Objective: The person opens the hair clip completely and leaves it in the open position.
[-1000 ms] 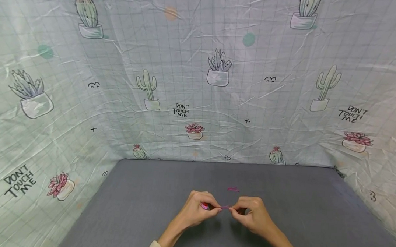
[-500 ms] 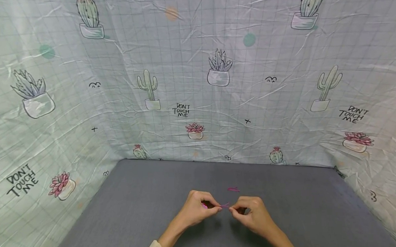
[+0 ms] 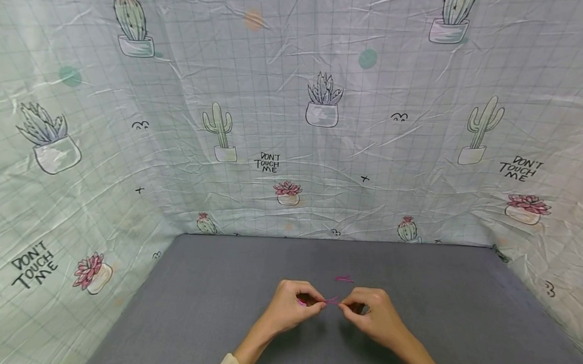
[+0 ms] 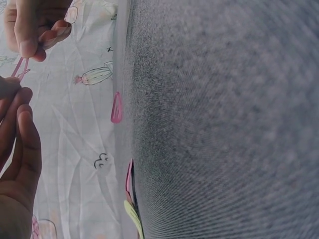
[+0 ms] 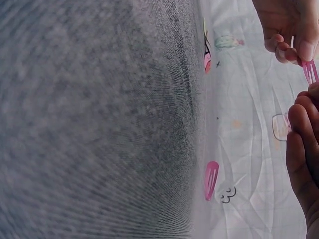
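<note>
Watching both hands pinch, we find a pink hair clip (image 3: 332,301) stretched between left hand (image 3: 288,305) and right hand (image 3: 372,317), above the grey table (image 3: 228,288). A second ago we saw it nearly flat; now its strands fork toward the right. Second pink clip (image 3: 343,279) lies beyond, unmoved.

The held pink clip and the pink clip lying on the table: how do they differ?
The held clip is pinched by the left hand and right hand; the lying clip rests untouched on the grey table. The held clip is partly covered; the lying clip shows whole. Both are pink and slotted.
</note>
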Demonstrator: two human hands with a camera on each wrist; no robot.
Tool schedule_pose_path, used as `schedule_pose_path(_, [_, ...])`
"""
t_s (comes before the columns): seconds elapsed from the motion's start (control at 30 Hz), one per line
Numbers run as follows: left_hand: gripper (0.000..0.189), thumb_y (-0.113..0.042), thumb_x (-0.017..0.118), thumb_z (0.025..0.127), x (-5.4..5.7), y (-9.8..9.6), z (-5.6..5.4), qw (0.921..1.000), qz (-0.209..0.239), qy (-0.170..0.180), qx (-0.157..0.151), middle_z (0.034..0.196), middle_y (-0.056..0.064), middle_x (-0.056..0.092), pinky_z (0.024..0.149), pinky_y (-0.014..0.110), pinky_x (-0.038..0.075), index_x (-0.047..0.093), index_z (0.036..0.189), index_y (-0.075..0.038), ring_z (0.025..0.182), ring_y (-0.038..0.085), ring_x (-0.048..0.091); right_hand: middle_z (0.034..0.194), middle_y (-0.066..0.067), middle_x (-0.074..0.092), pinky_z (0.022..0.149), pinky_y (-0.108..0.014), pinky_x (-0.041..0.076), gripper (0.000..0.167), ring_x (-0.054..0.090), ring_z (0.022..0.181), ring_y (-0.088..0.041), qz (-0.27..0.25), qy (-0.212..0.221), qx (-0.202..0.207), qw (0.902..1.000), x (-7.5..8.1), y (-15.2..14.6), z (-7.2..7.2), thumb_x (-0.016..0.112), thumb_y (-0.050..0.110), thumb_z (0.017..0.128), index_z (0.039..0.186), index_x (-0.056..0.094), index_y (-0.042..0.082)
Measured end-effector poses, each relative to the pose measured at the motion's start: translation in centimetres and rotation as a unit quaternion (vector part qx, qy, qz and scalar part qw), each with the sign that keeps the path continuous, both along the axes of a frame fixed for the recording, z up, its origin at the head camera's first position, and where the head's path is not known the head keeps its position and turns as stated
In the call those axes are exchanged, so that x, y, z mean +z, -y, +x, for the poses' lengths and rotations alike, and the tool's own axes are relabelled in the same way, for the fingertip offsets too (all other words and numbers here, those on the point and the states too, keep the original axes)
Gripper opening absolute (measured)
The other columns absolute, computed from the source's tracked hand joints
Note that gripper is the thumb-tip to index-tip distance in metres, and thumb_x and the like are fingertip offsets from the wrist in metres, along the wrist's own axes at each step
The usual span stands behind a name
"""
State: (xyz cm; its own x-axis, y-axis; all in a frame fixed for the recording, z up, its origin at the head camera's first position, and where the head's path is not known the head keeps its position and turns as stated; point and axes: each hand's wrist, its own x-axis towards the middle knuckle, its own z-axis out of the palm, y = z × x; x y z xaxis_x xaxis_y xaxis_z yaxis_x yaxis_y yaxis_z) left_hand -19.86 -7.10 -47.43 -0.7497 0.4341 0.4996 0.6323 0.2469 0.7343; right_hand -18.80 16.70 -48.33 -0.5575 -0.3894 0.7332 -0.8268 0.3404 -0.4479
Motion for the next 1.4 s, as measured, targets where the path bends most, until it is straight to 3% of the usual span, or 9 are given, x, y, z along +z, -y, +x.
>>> schedule_pose_path(0.6, [0.011,-0.001,0.082,0.082,0.29,0.02,0.31,0.9997,0.002,0.021,0.013,0.076,0.005,0.076,0.058,0.024,0.057,0.081,0.078,-0.011,0.062,-0.003,0.061,0.078,0.011,0.07,0.059,-0.015,0.051,0.018,0.06,0.064,0.004,-0.016,0.027,-0.019,0.9993,0.18,0.18,0.27,0.083,-0.001,0.082,0.085,0.075,0.014])
schedule_pose_path(1.13, [0.011,-0.002,0.082,0.082,0.54,-0.05,0.31,0.9992,-0.016,0.027,0.025,0.075,0.003,0.076,0.058,0.023,0.056,0.08,0.077,-0.012,0.061,-0.004,0.059,0.078,0.013,0.069,0.058,-0.017,0.052,0.03,0.059,0.063,0.005,-0.008,0.041,-0.022,0.9989,0.02,-0.01,0.05,0.082,-0.003,0.081,0.086,0.073,0.024])
schedule_pose_path(1.4, [0.011,-0.003,0.081,0.083,0.3,-0.52,-0.25,0.9988,-0.03,0.027,0.028,0.076,0.003,0.076,0.058,0.019,0.054,0.081,0.079,-0.013,0.061,-0.004,0.059,0.077,0.012,0.069,0.057,-0.021,0.054,0.031,0.06,0.064,0.004,-0.004,0.052,-0.02,0.9985,-0.02,-0.57,-0.3,0.081,-0.007,0.079,0.084,0.073,0.023])
